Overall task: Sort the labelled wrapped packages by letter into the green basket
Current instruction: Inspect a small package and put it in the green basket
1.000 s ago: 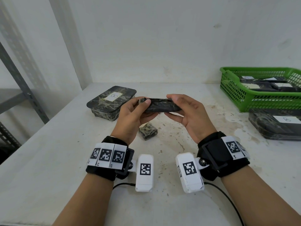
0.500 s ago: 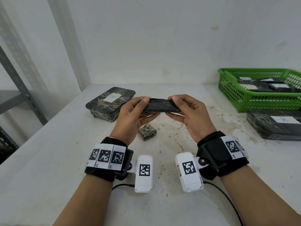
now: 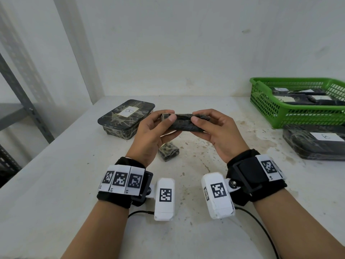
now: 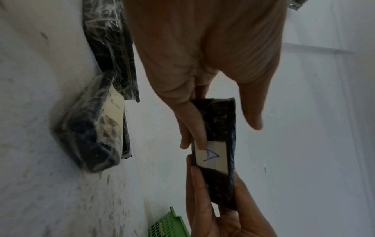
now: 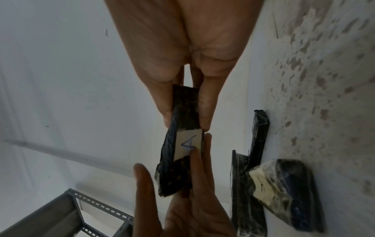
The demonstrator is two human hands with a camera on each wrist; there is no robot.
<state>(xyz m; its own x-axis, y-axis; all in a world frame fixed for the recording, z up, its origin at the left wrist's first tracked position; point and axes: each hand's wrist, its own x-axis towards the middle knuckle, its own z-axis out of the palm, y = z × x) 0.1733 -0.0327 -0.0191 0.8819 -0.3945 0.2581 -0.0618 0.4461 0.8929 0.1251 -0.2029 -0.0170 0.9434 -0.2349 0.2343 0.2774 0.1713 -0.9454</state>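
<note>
A small flat black wrapped package [image 3: 183, 122] hangs above the table's middle, held at both ends. My left hand [image 3: 158, 126] pinches its left end and my right hand [image 3: 209, 126] pinches its right end. Its far face carries a white label with a blue letter A [image 4: 211, 156], also seen in the right wrist view as the label [image 5: 188, 144]. The green basket [image 3: 298, 116] stands at the back right with several labelled black packages [image 3: 298, 96] inside. A tiny wrapped package [image 3: 168, 151] lies on the table below my hands.
A larger wrapped box labelled B [image 3: 127, 116] sits at the left rear of the table. Another wrapped box with a B label [image 3: 315, 143] lies in front of the basket. A grey metal rack [image 3: 22, 109] stands at the left. The white table [image 3: 56, 184] is stained.
Both hands have rolled the small package, tilting its top edge toward me, with the thumbs now on its near face. The head view shifted slightly; nothing else moved.
</note>
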